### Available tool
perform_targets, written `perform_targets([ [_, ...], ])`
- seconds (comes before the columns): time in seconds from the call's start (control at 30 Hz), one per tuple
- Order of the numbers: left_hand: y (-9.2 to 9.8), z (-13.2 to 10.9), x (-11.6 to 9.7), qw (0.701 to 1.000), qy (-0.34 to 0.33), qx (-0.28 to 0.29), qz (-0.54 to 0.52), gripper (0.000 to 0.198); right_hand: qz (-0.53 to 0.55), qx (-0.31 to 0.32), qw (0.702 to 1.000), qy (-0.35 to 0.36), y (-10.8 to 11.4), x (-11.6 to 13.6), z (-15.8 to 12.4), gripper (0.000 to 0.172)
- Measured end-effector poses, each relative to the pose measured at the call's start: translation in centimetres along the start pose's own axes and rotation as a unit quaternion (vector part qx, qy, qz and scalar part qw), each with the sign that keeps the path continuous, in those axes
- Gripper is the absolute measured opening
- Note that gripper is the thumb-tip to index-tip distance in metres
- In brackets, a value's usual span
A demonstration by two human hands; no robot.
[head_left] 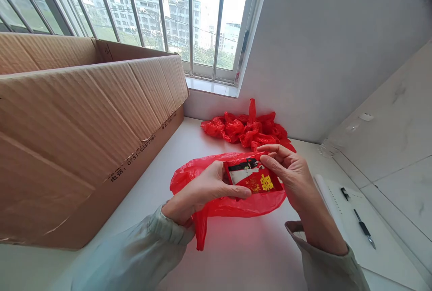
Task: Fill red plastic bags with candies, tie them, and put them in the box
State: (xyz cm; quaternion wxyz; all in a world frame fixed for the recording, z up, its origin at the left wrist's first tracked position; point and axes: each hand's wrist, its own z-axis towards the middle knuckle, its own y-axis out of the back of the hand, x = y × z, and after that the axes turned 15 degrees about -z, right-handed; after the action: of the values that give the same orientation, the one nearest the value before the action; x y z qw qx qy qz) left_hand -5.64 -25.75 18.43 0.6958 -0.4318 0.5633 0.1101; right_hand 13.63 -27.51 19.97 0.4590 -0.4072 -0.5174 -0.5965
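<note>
Both my hands hold a small red printed packet (251,176) with yellow characters and a black and white patch on its face. My left hand (211,185) grips its left end, the thumb lying along the lower edge. At the upper right corner, my right hand (288,172) pinches the packet between thumb and fingers. Beneath the packet a thin red plastic bag (232,208) is spread on the white table, one handle hanging toward me below my left wrist. I cannot see whether any fingers also hold the bag.
A large open cardboard box (101,133) stands on the left. Crumpled red plastic bags (249,129) lie against the wall behind my hands. To the right are a notebook (351,219), a pen (364,228) and its cap (344,194). A barred window (189,25) is at the back.
</note>
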Motion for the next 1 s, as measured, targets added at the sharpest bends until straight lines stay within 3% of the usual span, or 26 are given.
perform_targets([
  [0.13,-0.1,0.1,0.2,0.998,-0.012,-0.063,0.004,0.031,0.023,0.027,0.999,-0.014,0.1,0.1,0.0,0.036],
  [0.33,-0.4,0.3,0.7,0.993,-0.052,-0.104,-0.012,0.026,-0.007,0.05,0.999,-0.003,0.1,0.1,0.1,0.046],
  [0.63,-1.3,0.2,0.2,0.991,-0.085,-0.099,-0.031,0.033,-0.022,0.052,0.998,0.006,0.3,0.0,0.0,0.041],
  [0.77,-0.8,0.1,0.3,0.992,-0.089,-0.078,0.03,0.027,-0.04,0.043,0.998,0.009,0.2,0.0,-0.1,0.04],
  [0.83,-0.2,-0.1,0.2,0.988,-0.094,-0.057,0.112,0.027,-0.054,0.031,0.998,0.009,0.4,0.0,0.0,0.041],
  [0.9,0.4,-0.5,-0.2,0.957,-0.109,-0.071,0.258,0.028,-0.082,0.005,0.996,0.014,0.6,-0.1,0.1,0.042],
  [0.93,0.7,-0.7,-0.5,0.924,-0.114,-0.099,0.35,0.028,-0.115,-0.019,0.993,0.021,0.7,-0.1,0.1,0.041],
  [1.0,1.0,-1.1,-1.1,0.829,-0.104,-0.157,0.526,0.023,-0.222,-0.08,0.971,0.043,0.7,-0.1,0.1,0.036],
])
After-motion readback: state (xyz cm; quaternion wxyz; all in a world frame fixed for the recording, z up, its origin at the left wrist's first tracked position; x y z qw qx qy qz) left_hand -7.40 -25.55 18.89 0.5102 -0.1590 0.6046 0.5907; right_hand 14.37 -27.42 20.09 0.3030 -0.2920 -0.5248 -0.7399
